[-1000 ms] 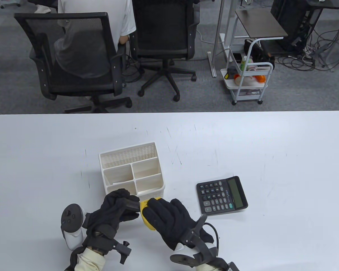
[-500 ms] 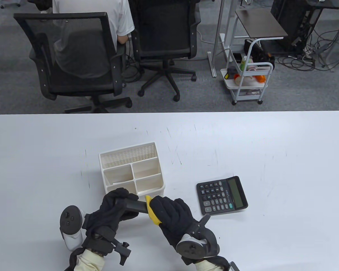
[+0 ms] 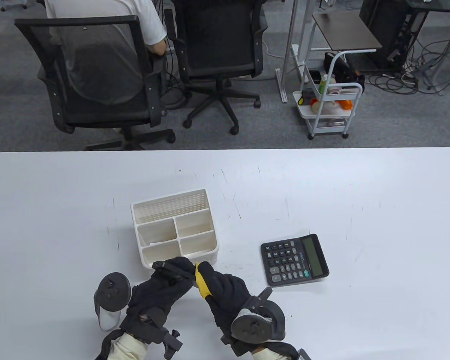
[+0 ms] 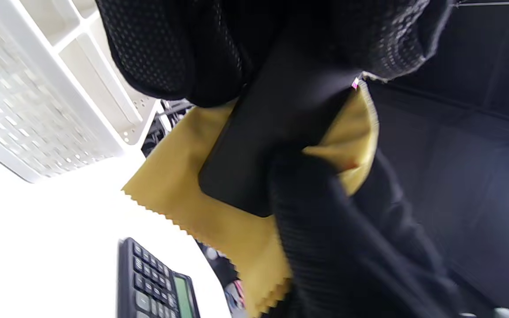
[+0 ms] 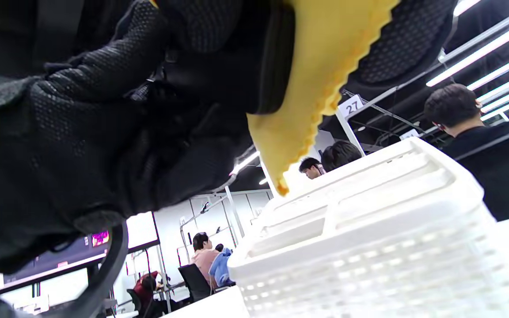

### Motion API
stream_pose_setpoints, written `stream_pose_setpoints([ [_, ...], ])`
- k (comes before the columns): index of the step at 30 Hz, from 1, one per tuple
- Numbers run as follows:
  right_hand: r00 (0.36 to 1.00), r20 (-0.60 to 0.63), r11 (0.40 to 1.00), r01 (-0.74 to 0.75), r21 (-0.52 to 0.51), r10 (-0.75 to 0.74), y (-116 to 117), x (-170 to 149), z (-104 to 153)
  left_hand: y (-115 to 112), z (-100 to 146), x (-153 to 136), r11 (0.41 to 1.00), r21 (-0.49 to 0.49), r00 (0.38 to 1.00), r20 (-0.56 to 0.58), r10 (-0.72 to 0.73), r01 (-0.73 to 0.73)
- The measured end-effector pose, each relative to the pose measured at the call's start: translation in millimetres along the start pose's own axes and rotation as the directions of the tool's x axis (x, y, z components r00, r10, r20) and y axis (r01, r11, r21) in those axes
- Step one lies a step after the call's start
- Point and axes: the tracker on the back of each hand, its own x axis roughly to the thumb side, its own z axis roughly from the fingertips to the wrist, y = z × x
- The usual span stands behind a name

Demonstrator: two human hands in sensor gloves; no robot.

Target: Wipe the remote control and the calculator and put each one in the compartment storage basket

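While wiping proceeds, the table [image 3: 360,210] carries the storage basket [image 3: 172,225]; the calculator [image 3: 294,259] lies right of the basket, untouched. Just in front of the basket, the left hand [image 3: 161,292] grips the remote control [image 4: 276,132] and the right hand [image 3: 225,292] pinches the yellow cloth [image 4: 219,221] around it. Best practice, I judge: steady remote, full-length strokes.

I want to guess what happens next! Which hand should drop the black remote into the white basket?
Probably the left hand: it grips the black remote control beside the white compartment basket, while the right hand holds the yellow cloth.
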Motion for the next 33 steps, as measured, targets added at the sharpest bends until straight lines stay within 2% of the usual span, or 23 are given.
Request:
stream_pose_setpoints([
  [5,0.991,-0.044,0.992,0.129,0.004,-0.129,-0.3,-5.4,-0.1,3.0,1.3,0.4,0.999,0.024,0.999,0.019,0.038,-0.038],
  [8,0.986,-0.068,0.988,0.155,0.011,-0.154,-1.7,-10.8,1.4,10.5,2.7,-2.9,0.99,0.07,0.992,0.012,0.123,-0.124],
  [12,0.966,-0.13,0.974,0.224,-0.013,-0.224,-3.3,-19.9,3.1,18.2,3.7,-10.3,0.978,0.068,0.981,0.004,0.196,-0.196],
  [16,0.95,-0.171,0.965,0.256,-0.06,-0.263,-7.7,-26.5,5.1,12.2,1.4,-15.9,0.971,-0.095,0.976,-0.045,0.214,-0.217],
  [18,0.953,-0.184,0.97,0.225,-0.094,-0.239,-11.8,-28.9,6.2,4.1,0.2,-18.1,0.963,-0.172,0.977,-0.096,0.191,-0.205],
  [20,0.956,-0.19,0.971,0.2,-0.127,-0.222,-15.5,-30.3,7.4,-0.1,-1.2,-17.9,0.97,-0.21,0.988,-0.119,0.102,-0.126],
  [24,0.98,-0.173,0.979,0.063,-0.192,-0.097,-24.3,-30.2,9.3,-0.1,-2.7,-11.8,0.974,-0.215,0.987,-0.127,-0.097,0.068],
  [28,0.99,-0.137,0.965,-0.063,-0.255,0.029,-31.3,-25.7,9.7,0.4,-3.5,-7.8,0.94,-0.268,0.962,-0.113,-0.25,0.212],
  [30,0.99,-0.103,0.964,-0.117,-0.237,0.095,-30.9,-22.7,9.0,-1.1,-4.2,-7.9,0.931,-0.285,0.96,-0.092,-0.265,0.229],
  [33,0.963,-0.006,0.954,-0.268,-0.138,0.269,-22.3,-14.8,8.9,-2.3,-4.7,-7.7,0.934,-0.296,0.967,-0.091,-0.236,0.201],
])
